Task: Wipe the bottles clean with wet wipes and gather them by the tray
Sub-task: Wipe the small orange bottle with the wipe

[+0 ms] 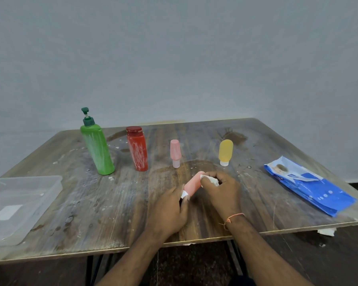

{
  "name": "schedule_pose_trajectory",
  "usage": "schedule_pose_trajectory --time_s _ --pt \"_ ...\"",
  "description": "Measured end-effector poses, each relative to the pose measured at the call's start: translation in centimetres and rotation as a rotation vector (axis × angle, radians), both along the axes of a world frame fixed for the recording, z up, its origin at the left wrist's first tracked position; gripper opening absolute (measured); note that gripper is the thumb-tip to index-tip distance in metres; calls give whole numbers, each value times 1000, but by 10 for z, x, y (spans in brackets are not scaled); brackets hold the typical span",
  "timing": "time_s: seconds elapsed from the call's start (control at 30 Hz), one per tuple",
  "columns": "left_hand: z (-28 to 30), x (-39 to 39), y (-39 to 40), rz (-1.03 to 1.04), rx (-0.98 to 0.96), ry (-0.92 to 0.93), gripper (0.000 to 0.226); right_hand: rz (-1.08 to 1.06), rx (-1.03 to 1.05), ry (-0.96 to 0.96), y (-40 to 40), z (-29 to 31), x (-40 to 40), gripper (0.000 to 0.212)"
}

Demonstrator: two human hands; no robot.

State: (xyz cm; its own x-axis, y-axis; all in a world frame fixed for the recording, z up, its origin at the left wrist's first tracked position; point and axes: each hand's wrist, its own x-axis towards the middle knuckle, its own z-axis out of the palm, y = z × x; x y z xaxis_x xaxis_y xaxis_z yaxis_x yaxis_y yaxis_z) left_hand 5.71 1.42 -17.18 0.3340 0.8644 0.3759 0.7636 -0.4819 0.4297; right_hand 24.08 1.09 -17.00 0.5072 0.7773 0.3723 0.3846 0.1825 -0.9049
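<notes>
Hands meet over the middle of the worn wooden table [194, 223], both busy with a small salmon-pink bottle [193, 185] held tilted just above the surface. The left hand [170, 211] grips the bottle's near end, fingers curled round its white cap. The right hand [220, 189] pinches a crumpled white wet wipe [210, 180] against the bottle's far end, its fingers bunched tight on the cloth. An orange thread [232, 218] circles the right wrist.

Behind them stand four more bottles in a loose row, well apart: a green pump bottle [97, 150] streaked with white, a red bottle [137, 150] smeared the same way, a slim pink bottle [175, 152] resting on its cap, and a yellow tube [225, 151] also cap-down. At the table's left edge sits a clear plastic tray [25, 203]. A blue pack of wet wipes [310, 185] lies flat on the right side.
</notes>
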Motion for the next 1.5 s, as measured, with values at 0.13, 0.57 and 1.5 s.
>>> schedule_pose_trajectory --time_s 0.13,0.57,1.5 --pt "-2 0 1 -8 4 20 40 -12 30 10 1 2 2 11" --pt "1 0 0 -13 -43 8 38 55 55 35 7 -2 4 12" --pt "8 -4 5 -23 -228 -132 26 6 -14 78 9 -4 5 7"
